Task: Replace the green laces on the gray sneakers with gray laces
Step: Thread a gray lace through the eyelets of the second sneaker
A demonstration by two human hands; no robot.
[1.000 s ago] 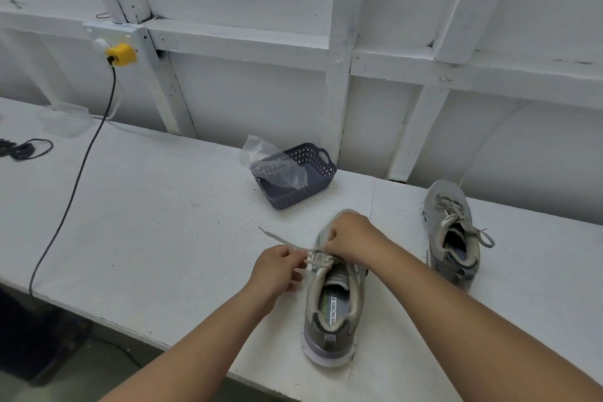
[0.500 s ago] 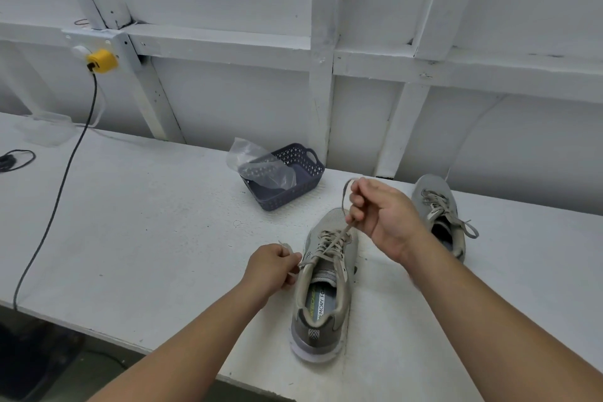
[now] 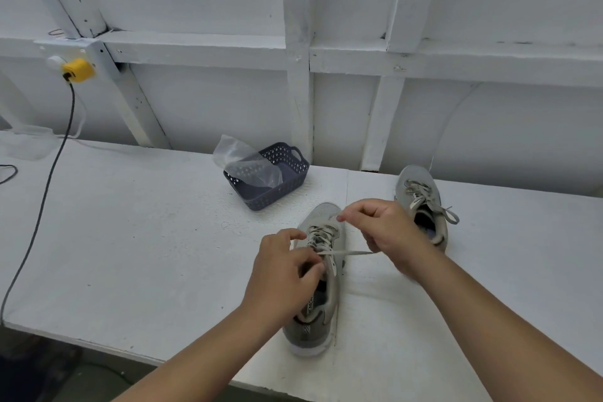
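Observation:
A gray sneaker (image 3: 321,320) lies on the white table in front of me, toe pointing away, with a gray lace (image 3: 350,253) threaded through its eyelets. My left hand (image 3: 284,271) rests over the shoe's tongue and pinches one end of the lace at the top eyelets. My right hand (image 3: 383,232) is to the right of the toe and holds the other lace end, which stretches taut from the shoe into its palm. A second gray sneaker (image 3: 422,202) stands behind my right hand, laced in gray and tied.
A dark blue perforated basket (image 3: 280,188) with a clear plastic bag (image 3: 243,163) in it stands behind the near shoe. A black cable (image 3: 45,189) runs from a yellow plug (image 3: 77,70) on the wall across the table's left side. The table's front edge (image 3: 98,341) is close.
My right hand has come down from above the toe and now pulls its lace end out to the right. My left hand has shifted onto the shoe's tongue.

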